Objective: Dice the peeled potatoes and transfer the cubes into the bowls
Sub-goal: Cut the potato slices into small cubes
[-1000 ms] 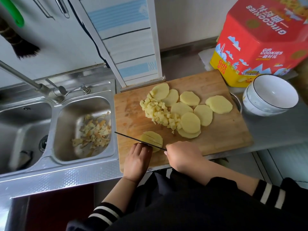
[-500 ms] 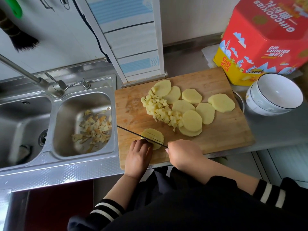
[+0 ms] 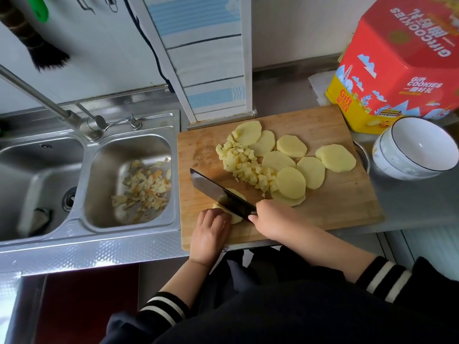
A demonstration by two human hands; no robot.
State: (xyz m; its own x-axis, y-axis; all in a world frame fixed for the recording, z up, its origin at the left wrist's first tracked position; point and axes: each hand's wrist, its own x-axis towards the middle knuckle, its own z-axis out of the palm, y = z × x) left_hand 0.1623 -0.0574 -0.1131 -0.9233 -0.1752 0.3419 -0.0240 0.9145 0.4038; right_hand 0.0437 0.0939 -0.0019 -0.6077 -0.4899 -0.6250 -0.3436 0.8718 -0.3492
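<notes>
The potato slice [image 3: 229,209] being cut lies at the near edge of the wooden cutting board [image 3: 323,212], directly ahead of both hands and partly hidden under the blade; the left hand [image 3: 210,233] rests on its near-left part, fingers curled down onto it to pin it, while the right hand [image 3: 275,219] grasps the handle of the cleaver [image 3: 221,194], whose handle itself is hidden in the fist. The blade's long axis runs diagonally from the right hand away to the far left, crossing over the slice with its flat tilted up toward the camera; the left fingertips sit just beside it, so the next cut likely turns on keeping them clear. A heap of potato cubes [image 3: 244,167] lies further back on the board, with uncut potato rounds [image 3: 305,167] fanned to its right; the white bowls [image 3: 417,147] stand stacked off the board's right end, nearer the right hand, and hold no cubes that I can see.
</notes>
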